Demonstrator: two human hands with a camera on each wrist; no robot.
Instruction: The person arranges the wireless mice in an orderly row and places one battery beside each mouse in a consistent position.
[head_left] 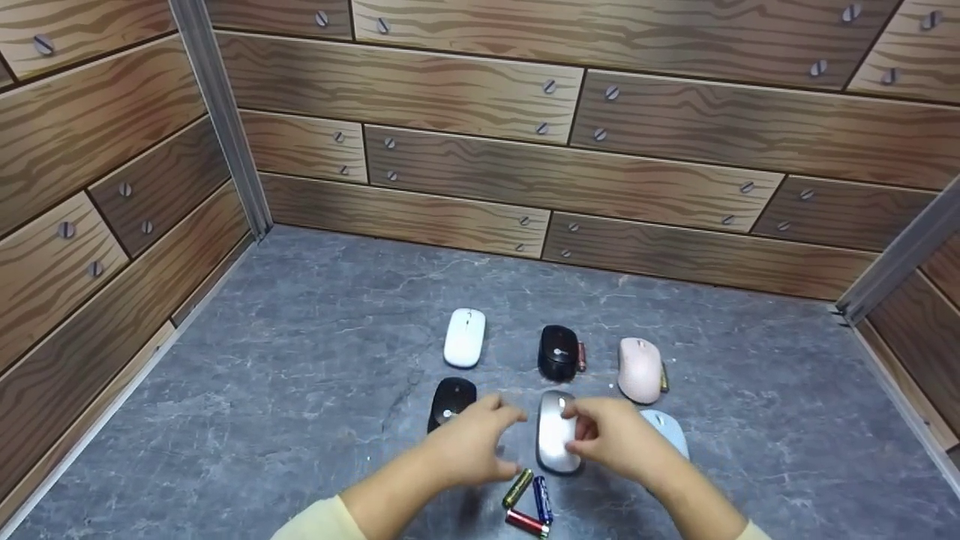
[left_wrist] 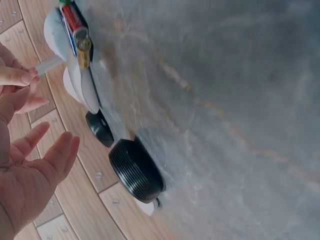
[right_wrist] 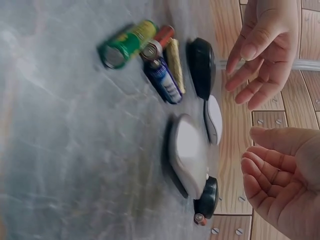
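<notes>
Left hand (head_left: 472,448) spread, left of the silver mouse (head_left: 556,436); right hand (head_left: 619,436) loosely curled, apparently just above its right edge; batteries (head_left: 542,499) lie nearer.

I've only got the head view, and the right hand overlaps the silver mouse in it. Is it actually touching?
Observer: No, the right wrist view shows a gap between the right hand and the silver mouse.
Operator: I see a gold battery, a blue battery and a red battery. Any other colour there?
Observer: Yes, the right wrist view adds a green battery close to the red one.
Operator: The left hand hides part of the nearer black mouse. What's its side like?
Observer: In the left wrist view, it has parallel ridges.
</notes>
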